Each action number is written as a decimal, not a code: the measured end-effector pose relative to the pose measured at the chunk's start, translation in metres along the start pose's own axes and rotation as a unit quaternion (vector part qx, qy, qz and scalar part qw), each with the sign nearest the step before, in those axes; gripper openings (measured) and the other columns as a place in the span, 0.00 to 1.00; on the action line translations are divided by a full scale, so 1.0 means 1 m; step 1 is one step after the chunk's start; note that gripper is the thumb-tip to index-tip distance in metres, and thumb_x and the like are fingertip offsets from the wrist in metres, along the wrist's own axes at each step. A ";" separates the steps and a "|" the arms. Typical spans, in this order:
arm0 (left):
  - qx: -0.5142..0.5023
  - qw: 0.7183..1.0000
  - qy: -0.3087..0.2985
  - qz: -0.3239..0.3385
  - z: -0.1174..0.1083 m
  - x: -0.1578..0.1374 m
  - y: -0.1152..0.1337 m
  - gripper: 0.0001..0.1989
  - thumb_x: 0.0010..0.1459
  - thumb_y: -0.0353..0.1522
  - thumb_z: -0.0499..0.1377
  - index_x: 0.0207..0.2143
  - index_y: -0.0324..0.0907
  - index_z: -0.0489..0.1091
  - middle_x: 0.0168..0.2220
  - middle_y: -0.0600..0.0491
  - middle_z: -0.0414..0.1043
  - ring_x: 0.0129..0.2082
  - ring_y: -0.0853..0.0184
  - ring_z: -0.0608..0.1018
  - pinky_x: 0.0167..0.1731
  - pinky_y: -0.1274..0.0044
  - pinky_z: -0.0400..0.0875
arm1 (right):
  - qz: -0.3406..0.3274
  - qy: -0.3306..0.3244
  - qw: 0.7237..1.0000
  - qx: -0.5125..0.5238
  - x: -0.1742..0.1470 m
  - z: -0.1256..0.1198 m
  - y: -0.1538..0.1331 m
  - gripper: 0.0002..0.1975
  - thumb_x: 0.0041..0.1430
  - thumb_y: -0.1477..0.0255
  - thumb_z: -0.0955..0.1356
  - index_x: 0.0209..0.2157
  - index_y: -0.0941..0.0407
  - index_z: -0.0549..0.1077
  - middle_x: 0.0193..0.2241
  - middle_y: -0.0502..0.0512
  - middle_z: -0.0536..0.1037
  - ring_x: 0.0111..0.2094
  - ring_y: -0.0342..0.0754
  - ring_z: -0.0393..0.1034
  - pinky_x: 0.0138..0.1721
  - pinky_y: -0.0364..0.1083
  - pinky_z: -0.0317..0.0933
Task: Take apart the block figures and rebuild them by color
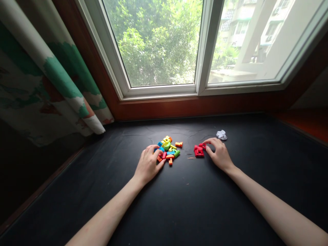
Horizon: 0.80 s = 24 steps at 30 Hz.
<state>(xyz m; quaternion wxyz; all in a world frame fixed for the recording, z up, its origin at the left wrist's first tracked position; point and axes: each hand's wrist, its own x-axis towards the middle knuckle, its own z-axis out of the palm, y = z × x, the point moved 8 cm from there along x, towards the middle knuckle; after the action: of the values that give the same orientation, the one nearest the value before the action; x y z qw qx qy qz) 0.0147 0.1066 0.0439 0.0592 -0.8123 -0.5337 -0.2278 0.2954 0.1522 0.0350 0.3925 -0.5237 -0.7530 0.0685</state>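
Observation:
Small colourful toy blocks (166, 147) lie in a loose pile on the black surface, in yellow, green, blue, orange and red. My left hand (148, 164) rests at the pile's left edge, fingers curved over some pieces and thumb apart on the near side. Its fingertips partly cover the blocks there. To the right is a small group of red blocks (199, 151). My right hand (219, 153) reaches this group from the right, with thumb and fingers closed about a red block (202, 146) at its edge.
A crumpled white item (221, 135) lies beyond my right hand. An orange block (178, 144) sits just right of the pile. At the back stands a window (159, 91) with a white frame, and a patterned curtain (69, 85) hangs at the left.

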 end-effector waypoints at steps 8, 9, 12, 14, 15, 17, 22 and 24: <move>-0.040 0.997 0.056 0.027 -0.007 -0.001 0.005 0.08 0.57 0.28 0.59 0.41 0.42 0.68 0.48 0.44 0.68 0.50 0.53 0.72 0.49 0.61 0.70 | -0.009 0.001 1.000 -0.001 0.000 -0.001 -0.005 0.08 0.60 0.72 0.63 0.36 0.53 0.74 0.39 0.56 0.77 0.44 0.55 0.69 0.47 0.53 0.57; -0.055 0.996 0.068 0.031 -0.009 -0.001 0.006 0.08 0.58 0.27 0.58 0.41 0.42 0.68 0.48 0.45 0.68 0.49 0.55 0.72 0.48 0.62 0.70 | -0.010 0.004 1.000 -0.002 0.000 -0.001 -0.006 0.08 0.60 0.72 0.62 0.36 0.53 0.74 0.39 0.56 0.77 0.44 0.56 0.69 0.47 0.53 0.57; -0.113 0.988 0.092 0.042 -0.012 0.000 0.008 0.05 0.62 0.28 0.55 0.41 0.43 0.67 0.46 0.47 0.68 0.45 0.60 0.74 0.46 0.67 0.72 | -0.019 0.005 1.000 -0.006 -0.001 0.000 -0.012 0.08 0.60 0.73 0.62 0.37 0.54 0.73 0.40 0.57 0.77 0.45 0.55 0.69 0.47 0.53 0.57; -0.142 0.984 0.098 0.043 -0.012 0.001 0.008 0.04 0.64 0.30 0.54 0.40 0.43 0.67 0.44 0.48 0.69 0.43 0.62 0.76 0.45 0.69 0.74 | -0.030 0.000 1.000 -0.007 -0.003 0.002 -0.018 0.08 0.60 0.74 0.62 0.38 0.54 0.72 0.40 0.56 0.77 0.45 0.55 0.69 0.47 0.52 0.56; -0.151 0.982 0.101 0.042 -0.013 0.001 0.008 0.03 0.64 0.30 0.54 0.39 0.43 0.67 0.44 0.48 0.69 0.43 0.63 0.77 0.44 0.70 0.74 | -0.038 -0.002 0.999 -0.007 -0.004 0.003 -0.021 0.08 0.60 0.75 0.62 0.38 0.54 0.72 0.40 0.56 0.77 0.45 0.55 0.69 0.46 0.52 0.56; -0.169 0.978 0.114 0.042 -0.016 0.001 0.007 0.04 0.65 0.31 0.54 0.39 0.43 0.68 0.44 0.48 0.71 0.44 0.63 0.77 0.45 0.70 0.74 | -0.058 -0.003 0.998 -0.005 -0.006 0.004 -0.029 0.08 0.61 0.75 0.62 0.39 0.54 0.72 0.40 0.56 0.76 0.45 0.54 0.69 0.46 0.52 0.56; -0.236 0.963 0.127 0.033 -0.021 -0.004 0.012 0.03 0.64 0.31 0.55 0.39 0.43 0.69 0.47 0.47 0.75 0.49 0.61 0.77 0.51 0.67 0.72 | -0.117 -0.010 0.993 0.013 -0.015 0.008 -0.053 0.09 0.62 0.77 0.63 0.41 0.53 0.72 0.40 0.56 0.76 0.45 0.53 0.70 0.47 0.53 0.58; -0.271 0.955 0.121 0.007 -0.018 -0.006 0.017 0.04 0.64 0.33 0.57 0.40 0.43 0.69 0.47 0.47 0.76 0.47 0.61 0.79 0.49 0.67 0.73 | -0.145 -0.019 0.989 0.029 -0.019 0.010 -0.066 0.11 0.61 0.78 0.63 0.42 0.53 0.71 0.41 0.56 0.77 0.46 0.54 0.70 0.48 0.54 0.58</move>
<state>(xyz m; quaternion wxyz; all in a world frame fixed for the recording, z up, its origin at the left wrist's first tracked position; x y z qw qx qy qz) 0.0228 0.0883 0.0604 -0.0975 -0.7680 -0.4353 -0.4596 0.2428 0.1099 0.0518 0.3989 -0.3959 -0.8261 0.0426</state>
